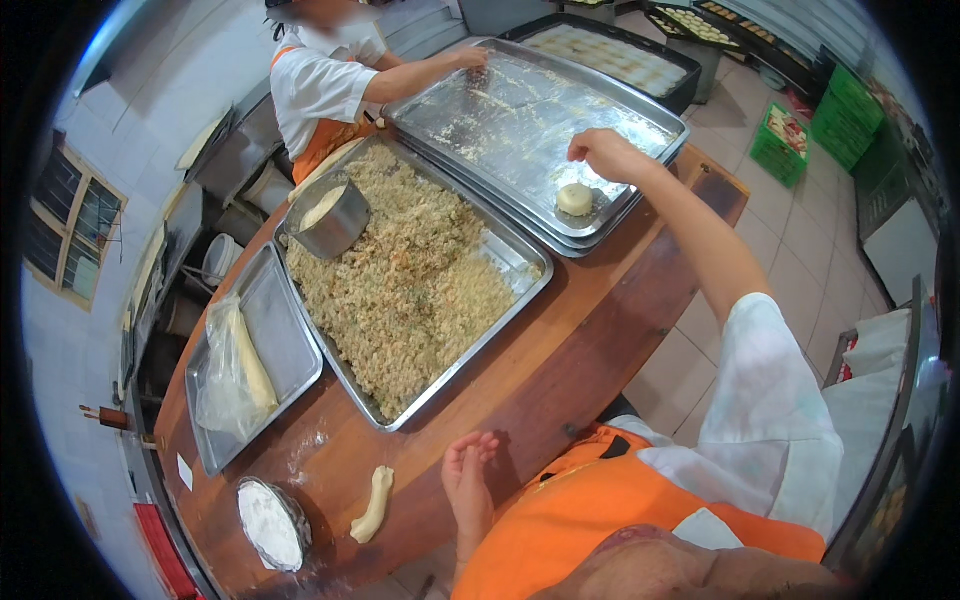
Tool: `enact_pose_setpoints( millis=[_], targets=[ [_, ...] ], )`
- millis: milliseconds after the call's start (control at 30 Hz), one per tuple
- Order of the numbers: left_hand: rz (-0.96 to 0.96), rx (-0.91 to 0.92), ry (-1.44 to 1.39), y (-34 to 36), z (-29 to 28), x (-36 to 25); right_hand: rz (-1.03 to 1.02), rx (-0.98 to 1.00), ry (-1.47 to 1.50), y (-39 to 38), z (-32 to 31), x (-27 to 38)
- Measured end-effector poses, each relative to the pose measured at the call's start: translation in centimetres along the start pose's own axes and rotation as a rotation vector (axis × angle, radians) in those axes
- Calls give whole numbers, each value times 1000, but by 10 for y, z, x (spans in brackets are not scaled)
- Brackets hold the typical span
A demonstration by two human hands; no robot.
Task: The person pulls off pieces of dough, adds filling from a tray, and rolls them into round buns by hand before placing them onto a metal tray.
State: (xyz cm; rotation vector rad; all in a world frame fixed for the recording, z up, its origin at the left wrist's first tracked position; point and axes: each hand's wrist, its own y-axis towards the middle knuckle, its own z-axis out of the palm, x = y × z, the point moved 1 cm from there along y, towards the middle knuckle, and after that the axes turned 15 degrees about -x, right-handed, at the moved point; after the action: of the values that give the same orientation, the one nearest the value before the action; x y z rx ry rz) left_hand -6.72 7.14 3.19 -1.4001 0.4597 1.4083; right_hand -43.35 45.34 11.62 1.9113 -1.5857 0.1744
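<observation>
Pale floor tiles (800,255) spread beyond the wooden table (540,370), with green crates (780,145) standing on them past its right end. From my remote seat, I see the wearer's right hand (607,156) over the top of a tray stack (640,112), its fingers bent downward; I cannot tell whether they pinch anything. One dough round (574,199) sits just below it, at that tray's near corner. Their left hand (470,475) is by the table's near edge, fingers loosely curled with a gap and nothing in them.

Much of the table is crowded: a deep tray (520,272) of crumbly filling (400,290) fills the middle, a metal pot (335,226) tilted in its far-left corner. Left of it, a smaller tray (288,310) holds dough in a clear bag (225,380). A bowl of white powder (272,525) and a dough strip (374,505) lie toward the near edge.

At the far side, a co-worker (318,100) reaches a hand (473,60) over the stack's far edge (I mind that arm). A white slip (185,472) lies by the table's left edge, any marking too small for me to read.
</observation>
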Motion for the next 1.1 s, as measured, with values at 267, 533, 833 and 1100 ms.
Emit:
enact_pose_setpoints(
  millis=[267, 533, 833, 1100],
  targets=[
    [-28, -59, 58, 2, -2, -2, -142, 257, -208, 12, 20, -5],
    [-36, -47, 41, 6, 5, -7, -245, 266, -14, -5, 5, -30],
    [729, -86, 649, 15, -12, 5, 113, 222, -347, -18, -16, -54],
    [1253, 1, 955, 12, -37, 23, 106, 106, -610, 13, -31, -93]
  ],
)
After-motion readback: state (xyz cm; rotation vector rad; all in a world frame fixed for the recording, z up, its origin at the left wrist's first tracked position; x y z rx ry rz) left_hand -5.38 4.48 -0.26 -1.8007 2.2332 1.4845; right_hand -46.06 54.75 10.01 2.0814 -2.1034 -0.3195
